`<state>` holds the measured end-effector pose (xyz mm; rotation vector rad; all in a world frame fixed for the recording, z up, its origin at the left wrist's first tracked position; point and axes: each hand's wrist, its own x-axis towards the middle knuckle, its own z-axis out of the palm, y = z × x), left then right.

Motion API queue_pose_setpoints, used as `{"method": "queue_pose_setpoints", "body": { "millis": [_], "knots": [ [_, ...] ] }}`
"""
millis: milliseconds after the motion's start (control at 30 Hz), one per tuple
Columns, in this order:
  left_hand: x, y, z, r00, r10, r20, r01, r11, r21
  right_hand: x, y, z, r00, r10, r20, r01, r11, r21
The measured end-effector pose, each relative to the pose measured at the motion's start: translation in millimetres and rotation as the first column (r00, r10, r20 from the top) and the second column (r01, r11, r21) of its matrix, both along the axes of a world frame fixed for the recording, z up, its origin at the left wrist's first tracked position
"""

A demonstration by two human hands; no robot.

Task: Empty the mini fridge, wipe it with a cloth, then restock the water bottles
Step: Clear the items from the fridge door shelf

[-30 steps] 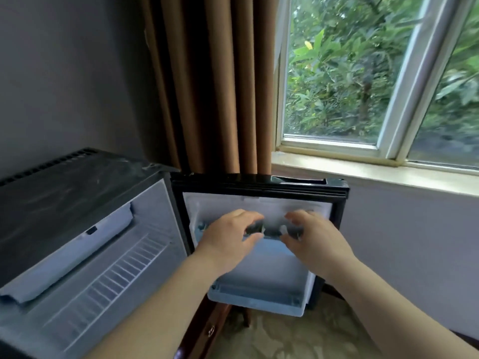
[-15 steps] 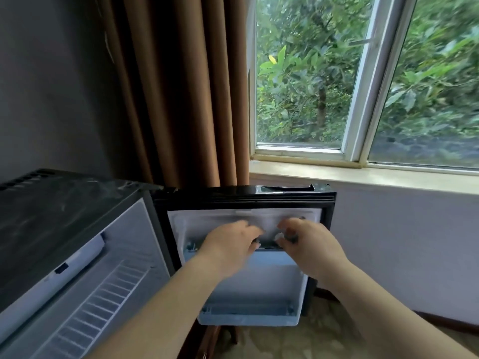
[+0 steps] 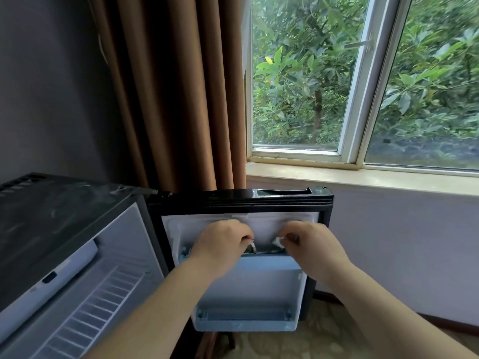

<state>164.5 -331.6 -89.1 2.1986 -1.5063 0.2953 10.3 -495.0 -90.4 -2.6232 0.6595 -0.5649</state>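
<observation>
Fridge door (image 3: 241,200) open at centre frame, inner side facing you; your left hand (image 3: 223,244) and right hand (image 3: 308,247) sit side by side at the upper door shelf (image 3: 267,263); left fingers curled, pinching a white cap (image 3: 252,246); right fingers curled, pinching a second cap (image 3: 278,240); whatever is below the caps is hidden; fridge (image 3: 64,211) with wire rack (image 3: 98,307) at lower left; curtain (image 3: 176,86) upper centre.

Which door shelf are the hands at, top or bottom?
The top shelf, high on the door. The left hand and right hand each pinch what looks like a bottle top there. The bottom shelf is untouched.
</observation>
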Motion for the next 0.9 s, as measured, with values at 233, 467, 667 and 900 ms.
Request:
{"method": "queue_pose_setpoints", "body": {
  "millis": [233,467,667,900],
  "knots": [
    [-7.3,20.0,16.9,0.972,0.065,-0.227,-0.121,0.963,-0.242,-8.4,-5.8,11.0,0.982,0.023,0.187,-0.023,1.000,-0.003],
    [-14.4,23.0,17.6,0.954,0.071,-0.292,-0.170,0.929,-0.329,-13.0,-11.4,9.9,0.932,0.060,0.357,-0.086,0.995,0.056],
    [-27.1,26.7,24.2,0.918,0.129,-0.374,-0.284,0.874,-0.394,-13.0,-14.2,8.4,0.904,0.075,0.420,-0.168,0.967,0.189],
    [-45.8,45.2,30.8,0.806,0.190,-0.560,-0.492,0.740,-0.458,-3.6,-14.6,10.9,0.879,0.180,0.441,-0.322,0.906,0.273]
  ]
}}
